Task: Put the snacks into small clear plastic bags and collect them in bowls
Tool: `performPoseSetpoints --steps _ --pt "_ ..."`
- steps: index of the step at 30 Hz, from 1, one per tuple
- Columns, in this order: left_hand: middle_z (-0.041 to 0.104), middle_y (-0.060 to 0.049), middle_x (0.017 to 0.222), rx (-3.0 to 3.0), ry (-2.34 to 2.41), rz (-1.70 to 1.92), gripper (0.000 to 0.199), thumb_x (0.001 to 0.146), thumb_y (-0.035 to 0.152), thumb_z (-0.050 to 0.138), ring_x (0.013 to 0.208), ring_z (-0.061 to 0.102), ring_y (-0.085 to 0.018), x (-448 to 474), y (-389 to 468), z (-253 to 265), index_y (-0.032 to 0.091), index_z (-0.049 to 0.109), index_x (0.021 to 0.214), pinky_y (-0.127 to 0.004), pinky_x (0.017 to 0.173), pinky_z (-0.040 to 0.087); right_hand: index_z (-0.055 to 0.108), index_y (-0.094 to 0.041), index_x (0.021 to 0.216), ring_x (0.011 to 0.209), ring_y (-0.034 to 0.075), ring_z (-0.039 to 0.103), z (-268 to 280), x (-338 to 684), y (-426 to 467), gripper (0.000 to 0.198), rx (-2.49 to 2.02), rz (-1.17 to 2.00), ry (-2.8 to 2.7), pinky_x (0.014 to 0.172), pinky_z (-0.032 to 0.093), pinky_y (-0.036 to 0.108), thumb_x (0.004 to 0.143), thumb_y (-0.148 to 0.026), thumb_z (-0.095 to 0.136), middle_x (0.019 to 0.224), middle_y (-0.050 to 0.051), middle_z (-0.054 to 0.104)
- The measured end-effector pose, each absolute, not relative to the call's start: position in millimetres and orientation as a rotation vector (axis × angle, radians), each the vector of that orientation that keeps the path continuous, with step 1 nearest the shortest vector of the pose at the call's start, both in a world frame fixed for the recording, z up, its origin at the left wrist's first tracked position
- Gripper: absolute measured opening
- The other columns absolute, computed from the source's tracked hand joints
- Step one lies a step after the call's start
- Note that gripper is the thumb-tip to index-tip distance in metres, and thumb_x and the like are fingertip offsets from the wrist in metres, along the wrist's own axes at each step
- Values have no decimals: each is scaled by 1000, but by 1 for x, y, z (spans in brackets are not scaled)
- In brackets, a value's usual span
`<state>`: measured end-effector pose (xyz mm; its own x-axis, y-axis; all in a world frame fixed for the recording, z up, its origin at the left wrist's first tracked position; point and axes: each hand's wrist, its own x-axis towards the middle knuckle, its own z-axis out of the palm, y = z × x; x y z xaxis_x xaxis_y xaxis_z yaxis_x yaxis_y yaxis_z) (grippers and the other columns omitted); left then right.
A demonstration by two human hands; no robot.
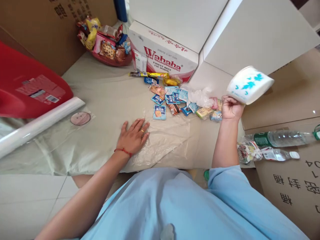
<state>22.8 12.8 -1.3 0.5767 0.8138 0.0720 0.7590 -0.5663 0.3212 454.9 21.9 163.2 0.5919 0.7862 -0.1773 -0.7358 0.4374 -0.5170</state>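
Note:
My left hand [134, 136] lies flat on the covered table, fingers spread, with a ring and a red string bracelet on it. On the right, my right hand [232, 107] holds up a white bowl [247, 86] with blue leaf-like prints, gripping its lower left side; the bowl is tilted and its inside is hidden from me. Between the hands and farther back lie several small snack packets [172, 96], many of them blue. One blue packet [159, 112] sits nearest my left hand, apart from it. Crumpled clear plastic [200, 96] rests beside the packets.
A white-and-red Wahaha box [162, 56] stands behind the packets. A red basket [110, 59] of snacks is back left. At left are a red jug [30, 83], a plastic roll [42, 125] and a pink disc [80, 118]. Plastic bottles [287, 138] lie at right.

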Motion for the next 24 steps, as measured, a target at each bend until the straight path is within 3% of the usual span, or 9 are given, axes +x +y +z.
performPoseSetpoints --steps 2,5,7,9,14,18,21,24 --pt "38 -11 168 2550 1326 317 56 105 43 31 156 33 -29 23 12 -1 26 48 156 -62 128 7 58 -30 90 62 15 53 163 443 -4 24 -295 1063 -83 35 44 13 85 -8 49 71 -1 53" --pt "37 -12 168 2566 1327 296 57 106 43 29 156 34 -29 22 12 -1 25 47 157 -62 127 7 58 -33 89 52 15 46 146 425 -38 20 -158 1070 -241 30 37 14 86 -13 57 61 -2 48" --pt "38 -12 168 2574 1322 292 57 106 43 28 156 34 -29 22 12 -1 25 47 156 -62 128 6 53 -32 78 44 13 34 132 421 -54 18 -293 974 -424 27 27 15 84 -21 66 52 -6 37" --pt "39 -13 167 2568 1325 300 57 106 43 27 155 35 -30 22 12 -1 24 48 155 -61 128 5 46 -30 70 42 13 21 122 424 -69 29 -525 873 -568 27 19 16 81 -31 73 49 -8 24" --pt "39 -13 167 2530 1299 311 58 105 44 30 155 35 -32 21 13 1 26 43 158 -63 128 5 37 -27 64 46 13 10 126 452 -120 48 -900 728 -676 32 16 20 76 -48 78 52 -8 12" --pt "40 -11 167 2498 1313 312 57 105 45 31 155 34 -32 21 14 3 32 39 160 -63 129 5 34 -26 62 46 14 21 133 464 -155 52 -959 769 -709 37 29 23 78 -52 76 52 -7 20" --pt "41 -13 166 2506 1319 291 56 105 46 31 154 35 -33 22 14 5 30 41 158 -64 128 7 43 -27 66 57 18 44 138 464 -150 43 -1110 844 -546 49 44 29 74 -50 78 57 -4 40" --pt "40 -12 167 2522 1318 283 55 105 45 31 153 37 -34 23 14 6 29 42 157 -66 128 8 54 -30 72 71 21 53 145 464 -113 27 -1065 826 -403 54 46 30 73 -44 77 65 -2 53"
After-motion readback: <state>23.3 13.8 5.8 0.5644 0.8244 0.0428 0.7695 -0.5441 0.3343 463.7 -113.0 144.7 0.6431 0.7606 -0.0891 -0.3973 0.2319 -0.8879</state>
